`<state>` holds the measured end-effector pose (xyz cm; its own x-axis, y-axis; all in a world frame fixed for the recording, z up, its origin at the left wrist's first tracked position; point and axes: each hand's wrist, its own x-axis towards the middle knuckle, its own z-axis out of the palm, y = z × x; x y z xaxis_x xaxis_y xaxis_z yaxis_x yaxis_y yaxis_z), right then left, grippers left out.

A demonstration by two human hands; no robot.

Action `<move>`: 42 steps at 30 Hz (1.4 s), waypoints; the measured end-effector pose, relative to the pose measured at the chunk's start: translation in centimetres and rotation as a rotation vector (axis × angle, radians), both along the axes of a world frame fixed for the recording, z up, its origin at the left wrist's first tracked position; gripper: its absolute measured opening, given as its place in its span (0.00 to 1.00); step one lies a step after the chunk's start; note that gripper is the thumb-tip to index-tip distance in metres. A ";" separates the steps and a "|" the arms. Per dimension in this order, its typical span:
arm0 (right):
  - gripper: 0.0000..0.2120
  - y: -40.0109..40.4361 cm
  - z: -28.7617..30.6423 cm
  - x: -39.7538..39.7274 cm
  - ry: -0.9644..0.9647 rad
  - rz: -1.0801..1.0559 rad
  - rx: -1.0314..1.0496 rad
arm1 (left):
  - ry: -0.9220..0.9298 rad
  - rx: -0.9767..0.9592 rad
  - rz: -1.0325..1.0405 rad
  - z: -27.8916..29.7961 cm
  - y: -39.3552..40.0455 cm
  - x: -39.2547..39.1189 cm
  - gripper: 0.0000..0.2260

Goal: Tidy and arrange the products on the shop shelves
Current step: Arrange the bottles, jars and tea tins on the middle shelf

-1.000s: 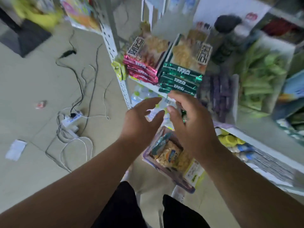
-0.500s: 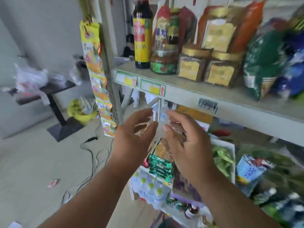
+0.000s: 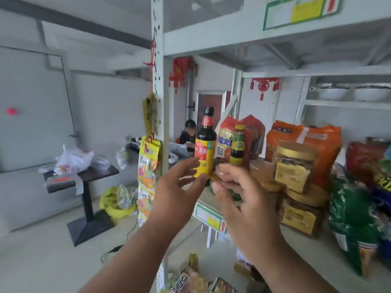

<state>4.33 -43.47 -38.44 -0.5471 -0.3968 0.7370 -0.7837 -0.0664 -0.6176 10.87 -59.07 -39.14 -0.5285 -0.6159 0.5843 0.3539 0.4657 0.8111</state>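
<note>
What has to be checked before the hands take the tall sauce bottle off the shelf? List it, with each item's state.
1. Tall sauce bottle upright at the shelf's corner: ok.
2. Left hand free, fingers spread just in front of the bottle's label: ok.
3. Right hand free: cannot tell; its fingers curl over a green-labelled jar, contact blurred.
4. Small yellow-capped bottle close on the right could be knocked: not ok.
5. Hanging snack strip on the post, left of the bottle, clear of the hands: ok.
</note>
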 end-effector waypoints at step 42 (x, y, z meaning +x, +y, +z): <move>0.18 -14.5 5.7 -13.2 -0.200 0.032 -0.178 | 0.012 0.079 -0.386 0.5 -10.7 -11.9 0.30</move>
<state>-8.84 -57.92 -32.72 -0.6781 -0.2901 0.6753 -0.6433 -0.2100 -0.7362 -1.07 -69.76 -38.65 -0.7231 -0.4165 0.5510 0.5007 0.2332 0.8336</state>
